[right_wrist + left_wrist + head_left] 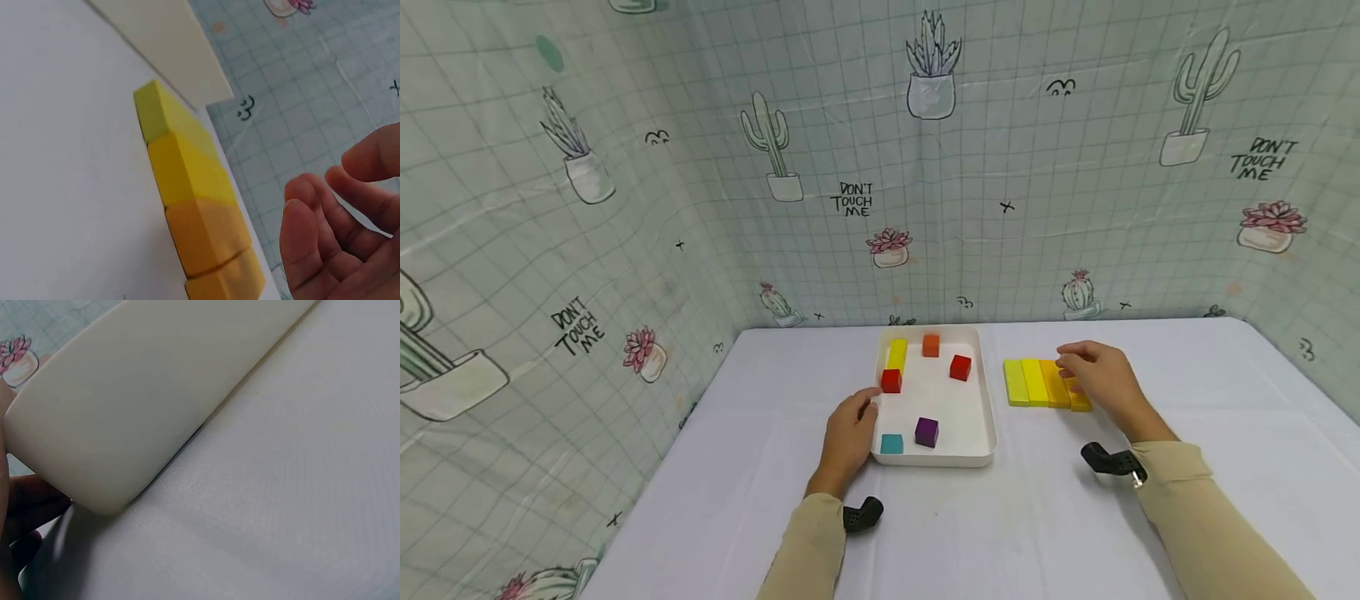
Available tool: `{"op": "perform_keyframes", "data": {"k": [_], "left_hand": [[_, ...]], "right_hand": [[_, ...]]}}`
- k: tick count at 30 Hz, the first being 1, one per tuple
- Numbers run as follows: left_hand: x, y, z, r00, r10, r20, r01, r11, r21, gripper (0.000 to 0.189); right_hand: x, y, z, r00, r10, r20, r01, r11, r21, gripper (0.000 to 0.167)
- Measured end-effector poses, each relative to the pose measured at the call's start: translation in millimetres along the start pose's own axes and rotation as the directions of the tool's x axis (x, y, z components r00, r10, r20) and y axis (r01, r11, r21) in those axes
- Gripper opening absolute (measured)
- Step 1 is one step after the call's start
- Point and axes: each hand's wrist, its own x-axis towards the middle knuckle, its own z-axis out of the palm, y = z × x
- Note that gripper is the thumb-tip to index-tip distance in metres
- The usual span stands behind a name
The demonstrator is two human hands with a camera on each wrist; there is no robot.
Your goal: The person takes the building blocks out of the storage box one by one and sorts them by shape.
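A shallow white tray (901, 460) holds several small coloured blocks. My left hand (847, 433) is at the tray's left side, its fingertips at the rim. In the left wrist view, the fingers (37, 501) show dark beside the tray wall (125, 406). To the right of the tray, flat yellow and orange blocks (1035, 383) lie side by side in a row. Over the right end of that row is my right hand (1101, 379), fingers loosely bent with nothing between them. The right wrist view shows its fingertips (300, 225) apart from the orange block (209, 234).
Inside the tray are a yellow block (897, 354), a red cube (891, 382) at its end, another red cube (960, 367), an orange cube (931, 345), a purple cube (927, 432) and a teal block (892, 444). A patterned cloth (985, 250) rises behind the white table (1000, 533).
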Motion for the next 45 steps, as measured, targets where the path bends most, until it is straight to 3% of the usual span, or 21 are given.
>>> {"op": "perform_keyframes", "data": {"k": [8,23,30,37,45], "left_hand": [[2.5,0.4,-1.8,0.999,0.045,0.000,-0.045,0.999,0.006,0.032],[0.2,-5.6,-2.0,0.999,0.039,-0.009,-0.039,0.999,0.006,0.033],[1.9,-5.0,-2.2,0.998,0.067,-0.017,-0.067,0.998,-0.001,0.032],[2.3,-5.2,-1.3,0.998,0.057,-0.012,-0.057,0.998,0.006,0.032],[1.7,-4.6,-0.9,0.999,0.049,-0.014,-0.048,0.999,0.008,0.032]], "right_hand": [[12.5,-33,28,0.987,-0.001,0.163,-0.026,0.986,0.162,0.049],[33.9,-82,109,0.935,-0.042,0.351,-0.044,0.971,0.234,0.041],[45.3,-87,131,0.917,-0.033,0.398,-0.076,0.964,0.256,0.044],[51.9,-86,147,0.903,0.000,0.429,-0.114,0.964,0.240,0.049],[53.7,-92,161,0.905,0.015,0.425,-0.103,0.978,0.184,0.049]]}}
